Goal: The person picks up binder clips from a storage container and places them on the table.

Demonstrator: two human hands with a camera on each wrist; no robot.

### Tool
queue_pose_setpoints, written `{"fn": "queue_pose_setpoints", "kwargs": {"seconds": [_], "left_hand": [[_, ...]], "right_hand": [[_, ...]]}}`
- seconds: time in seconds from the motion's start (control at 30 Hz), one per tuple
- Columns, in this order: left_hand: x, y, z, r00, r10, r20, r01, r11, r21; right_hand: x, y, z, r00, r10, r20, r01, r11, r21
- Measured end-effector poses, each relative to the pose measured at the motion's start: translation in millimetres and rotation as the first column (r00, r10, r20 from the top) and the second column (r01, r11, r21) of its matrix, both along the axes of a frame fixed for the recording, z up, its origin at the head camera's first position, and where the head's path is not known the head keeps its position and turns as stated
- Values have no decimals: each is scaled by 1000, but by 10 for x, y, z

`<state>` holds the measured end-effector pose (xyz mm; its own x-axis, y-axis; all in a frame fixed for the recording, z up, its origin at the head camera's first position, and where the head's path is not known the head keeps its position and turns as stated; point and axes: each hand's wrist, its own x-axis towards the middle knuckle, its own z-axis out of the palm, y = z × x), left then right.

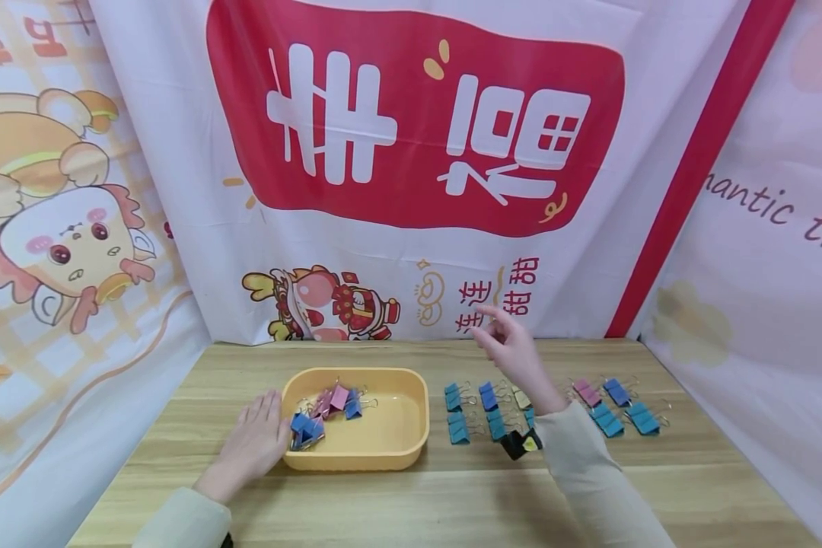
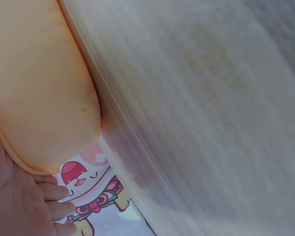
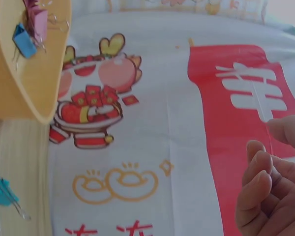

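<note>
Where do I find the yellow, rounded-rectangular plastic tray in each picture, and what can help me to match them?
Head: the yellow, rounded-rectangular plastic tray is at lower middle, slightly left.
Left wrist: the tray fills the upper left, cut off.
Right wrist: the tray is at the upper-left corner, cut off.
Shared landmark: the printed, pink-cheeked cartoon figure.

I see the right hand (image 3: 278, 194), fingers bent, before a printed cloth (image 3: 160, 103). Pink and blue clips (image 3: 24, 41) lie in a yellow tray (image 3: 27, 101); a teal clip (image 3: 2, 191) sits outside.
</note>
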<state>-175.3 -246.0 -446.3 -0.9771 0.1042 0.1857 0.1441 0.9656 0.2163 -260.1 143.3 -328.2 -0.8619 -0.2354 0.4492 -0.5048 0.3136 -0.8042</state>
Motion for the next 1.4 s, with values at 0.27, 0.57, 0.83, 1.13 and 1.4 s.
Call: {"fn": "queue_pose_setpoints", "kwargs": {"seconds": [0.27, 0.57, 0.83, 1.13, 1.4], "left_hand": [[-1, -2, -11, 1000, 2, -4, -2, 1000, 1], [-5, -2, 0, 1000, 6, 6, -6, 1000, 6], [-7, 6, 14, 1000, 13, 23, -13, 1000, 10], [-11, -2, -1, 1000, 10, 20, -10, 1000, 7], [-14, -9, -11, 1000, 1, 10, -1, 1000, 10]], "right_hand": [[29, -367, -71, 997, 81, -7, -80, 995, 58], [97, -774, -123, 986, 165, -23, -162, 983, 80], [150, -1111, -276, 973, 229, 30, -231, 963, 135], [165, -1445, -522, 945, 276, 177, -304, 940, 154], [186, -1677, -730, 922, 275, 272, -331, 925, 189]]}}
